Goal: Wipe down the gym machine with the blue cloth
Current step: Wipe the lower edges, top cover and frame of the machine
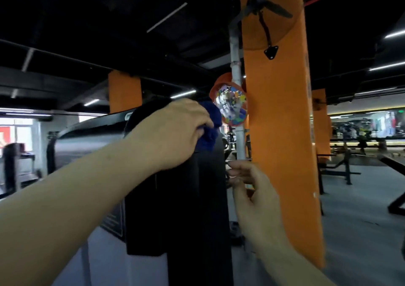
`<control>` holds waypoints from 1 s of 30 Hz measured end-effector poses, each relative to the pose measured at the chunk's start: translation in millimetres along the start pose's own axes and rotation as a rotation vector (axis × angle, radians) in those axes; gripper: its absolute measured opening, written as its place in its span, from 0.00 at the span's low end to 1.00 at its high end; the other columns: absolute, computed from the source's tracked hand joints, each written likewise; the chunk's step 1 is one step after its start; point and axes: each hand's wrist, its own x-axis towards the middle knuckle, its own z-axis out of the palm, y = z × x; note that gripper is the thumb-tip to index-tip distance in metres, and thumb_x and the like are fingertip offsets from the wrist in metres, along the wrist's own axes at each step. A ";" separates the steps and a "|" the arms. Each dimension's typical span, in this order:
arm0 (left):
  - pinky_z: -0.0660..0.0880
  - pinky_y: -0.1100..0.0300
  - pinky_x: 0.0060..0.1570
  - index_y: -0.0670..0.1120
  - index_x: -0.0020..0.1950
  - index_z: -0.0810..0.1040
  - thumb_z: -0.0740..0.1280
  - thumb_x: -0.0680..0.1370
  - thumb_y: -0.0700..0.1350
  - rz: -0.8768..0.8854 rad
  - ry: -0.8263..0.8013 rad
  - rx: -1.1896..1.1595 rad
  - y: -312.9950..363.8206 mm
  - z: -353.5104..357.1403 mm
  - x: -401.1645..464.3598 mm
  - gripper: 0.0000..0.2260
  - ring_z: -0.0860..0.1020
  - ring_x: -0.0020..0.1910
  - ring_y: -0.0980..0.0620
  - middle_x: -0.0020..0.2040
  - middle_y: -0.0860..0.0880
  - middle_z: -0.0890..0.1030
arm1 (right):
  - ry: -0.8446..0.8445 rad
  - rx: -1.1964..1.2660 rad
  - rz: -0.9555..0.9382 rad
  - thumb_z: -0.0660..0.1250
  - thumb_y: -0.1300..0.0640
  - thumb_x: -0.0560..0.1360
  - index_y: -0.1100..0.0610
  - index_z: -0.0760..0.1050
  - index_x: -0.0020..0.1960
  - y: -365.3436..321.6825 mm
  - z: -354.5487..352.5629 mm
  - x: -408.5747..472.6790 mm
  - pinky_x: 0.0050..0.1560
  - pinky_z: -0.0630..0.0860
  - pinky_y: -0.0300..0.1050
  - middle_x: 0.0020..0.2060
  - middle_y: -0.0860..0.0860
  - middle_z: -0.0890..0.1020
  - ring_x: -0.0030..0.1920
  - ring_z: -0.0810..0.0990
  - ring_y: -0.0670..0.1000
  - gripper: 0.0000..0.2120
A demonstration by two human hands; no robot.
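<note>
The gym machine (pixel 175 209) is a tall black upright column in the middle of the view, with a grey shroud to its left. My left hand (pixel 173 132) grips the bunched blue cloth (pixel 210 132) against the top of the column. Part of the cloth sticks out to the right of my fingers. My right hand (pixel 252 189) hovers lower, at the column's right edge, with fingers loosely curled and nothing visible in them.
An orange padded pillar (pixel 282 132) stands close on the right, with a grey pipe (pixel 237 88) and a round colourful sign (pixel 232 106) beside it. Benches and racks (pixel 346 167) stand on the grey floor at the right. A treadmill (pixel 17 165) sits at the far left.
</note>
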 end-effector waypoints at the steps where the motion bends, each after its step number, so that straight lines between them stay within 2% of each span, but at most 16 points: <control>1: 0.65 0.56 0.65 0.48 0.56 0.82 0.56 0.76 0.45 0.084 -0.016 0.086 6.9 5.5 -8.0 0.17 0.74 0.64 0.46 0.59 0.49 0.81 | -0.020 0.011 0.007 0.61 0.65 0.80 0.42 0.75 0.55 3.3 -6.7 5.0 0.45 0.73 0.31 0.49 0.32 0.78 0.52 0.77 0.37 0.18; 3: 0.70 0.50 0.66 0.48 0.56 0.82 0.59 0.75 0.45 0.165 -0.080 0.210 14.4 14.8 -24.7 0.15 0.73 0.67 0.45 0.60 0.49 0.80 | -0.049 0.038 0.000 0.61 0.65 0.80 0.40 0.74 0.54 8.2 -15.9 14.3 0.46 0.74 0.32 0.49 0.33 0.78 0.52 0.77 0.37 0.18; 5: 0.70 0.48 0.67 0.50 0.58 0.82 0.58 0.77 0.47 0.105 -0.107 0.200 13.7 13.9 -25.9 0.16 0.70 0.69 0.47 0.63 0.51 0.79 | -0.064 0.084 -0.026 0.61 0.67 0.79 0.40 0.74 0.53 9.1 -18.9 22.1 0.46 0.73 0.30 0.49 0.38 0.79 0.52 0.77 0.38 0.20; 10: 0.62 0.57 0.71 0.49 0.67 0.76 0.58 0.81 0.42 -0.285 -0.151 0.107 30.3 -3.8 30.9 0.16 0.68 0.70 0.50 0.68 0.50 0.74 | -0.073 0.247 -0.092 0.57 0.71 0.77 0.41 0.71 0.58 -13.5 -13.4 35.8 0.52 0.75 0.33 0.56 0.38 0.78 0.57 0.78 0.39 0.25; 13: 0.61 0.56 0.70 0.50 0.74 0.67 0.61 0.80 0.42 -0.465 -0.245 0.048 50.6 -0.6 52.2 0.21 0.66 0.70 0.48 0.71 0.48 0.70 | -0.085 0.391 -0.134 0.55 0.70 0.79 0.40 0.68 0.64 -31.7 -9.0 47.7 0.60 0.73 0.34 0.61 0.36 0.75 0.62 0.75 0.37 0.27; 15: 0.56 0.49 0.75 0.53 0.78 0.58 0.60 0.79 0.46 -0.626 -0.239 -0.286 49.4 0.9 59.2 0.27 0.61 0.75 0.46 0.76 0.47 0.65 | -0.138 0.468 -0.052 0.54 0.61 0.84 0.39 0.63 0.71 -44.5 -3.1 57.4 0.62 0.69 0.30 0.63 0.35 0.71 0.62 0.71 0.32 0.22; 17: 0.58 0.40 0.74 0.51 0.77 0.58 0.63 0.74 0.50 -0.787 -0.108 -0.779 50.4 -5.3 65.2 0.32 0.62 0.75 0.40 0.76 0.41 0.64 | -0.196 0.455 0.019 0.52 0.50 0.84 0.39 0.60 0.74 -52.2 3.5 69.6 0.61 0.67 0.30 0.64 0.37 0.71 0.59 0.70 0.32 0.19; 18: 0.60 0.39 0.73 0.48 0.76 0.60 0.65 0.73 0.50 -0.825 -0.026 -0.990 52.2 -8.0 66.5 0.32 0.64 0.74 0.37 0.75 0.38 0.64 | -0.223 0.414 0.013 0.52 0.46 0.84 0.38 0.61 0.73 -53.9 6.5 77.2 0.60 0.68 0.32 0.65 0.39 0.72 0.60 0.71 0.34 0.18; 20: 0.63 0.49 0.72 0.46 0.73 0.67 0.63 0.78 0.45 -0.852 0.064 -1.226 61.1 -13.4 63.2 0.23 0.68 0.71 0.44 0.70 0.41 0.71 | -0.261 0.300 -0.051 0.54 0.44 0.83 0.41 0.68 0.67 -48.7 11.1 89.6 0.58 0.73 0.35 0.63 0.43 0.76 0.61 0.75 0.42 0.14; 21: 0.66 0.53 0.68 0.47 0.66 0.74 0.62 0.80 0.43 -0.845 0.071 -1.228 63.0 -13.9 60.3 0.14 0.72 0.66 0.48 0.63 0.45 0.74 | -0.263 0.240 -0.102 0.57 0.46 0.82 0.43 0.70 0.66 -41.6 12.0 92.5 0.60 0.73 0.38 0.62 0.45 0.76 0.62 0.74 0.44 0.14; 22: 0.70 0.55 0.64 0.50 0.57 0.76 0.61 0.80 0.42 -0.834 0.058 -1.134 61.4 -13.2 56.1 0.08 0.75 0.61 0.50 0.56 0.47 0.76 | -0.257 0.195 -0.168 0.61 0.49 0.81 0.45 0.70 0.69 -29.7 12.4 91.9 0.64 0.71 0.40 0.64 0.45 0.75 0.65 0.73 0.44 0.16; 23: 0.75 0.55 0.61 0.51 0.54 0.77 0.61 0.81 0.41 -0.793 0.048 -1.006 58.0 -11.8 49.6 0.07 0.78 0.59 0.50 0.55 0.50 0.78 | -0.237 0.163 -0.242 0.63 0.54 0.80 0.45 0.68 0.72 -15.3 12.5 85.6 0.68 0.68 0.41 0.66 0.46 0.74 0.67 0.70 0.43 0.20; 25: 0.80 0.60 0.51 0.52 0.58 0.78 0.59 0.82 0.40 -0.677 0.033 -0.723 52.1 -8.5 36.9 0.12 0.82 0.51 0.57 0.55 0.53 0.81 | -0.173 0.133 -0.360 0.63 0.59 0.80 0.46 0.65 0.75 14.6 15.8 59.5 0.72 0.62 0.40 0.71 0.45 0.69 0.72 0.65 0.42 0.25; 26: 0.79 0.65 0.49 0.52 0.59 0.79 0.59 0.82 0.39 -0.610 0.026 -0.578 54.0 -7.4 30.5 0.13 0.82 0.48 0.60 0.53 0.55 0.81 | -0.146 0.132 -0.390 0.62 0.60 0.80 0.47 0.64 0.75 29.1 18.3 44.2 0.73 0.61 0.41 0.73 0.45 0.68 0.74 0.63 0.43 0.25; 28: 0.72 0.73 0.53 0.53 0.57 0.80 0.60 0.81 0.39 -0.433 0.078 -0.229 62.8 -1.5 18.6 0.13 0.79 0.51 0.62 0.53 0.58 0.80 | -0.111 0.168 -0.381 0.61 0.60 0.81 0.47 0.65 0.75 53.6 24.6 21.9 0.74 0.61 0.42 0.74 0.42 0.65 0.75 0.61 0.44 0.24; 30: 0.64 0.73 0.60 0.50 0.61 0.80 0.63 0.79 0.37 -0.292 0.161 0.056 63.8 9.1 9.2 0.14 0.74 0.59 0.57 0.59 0.55 0.78 | -0.122 0.221 -0.361 0.59 0.60 0.81 0.46 0.65 0.74 64.4 26.4 23.7 0.74 0.60 0.41 0.75 0.42 0.64 0.76 0.60 0.44 0.23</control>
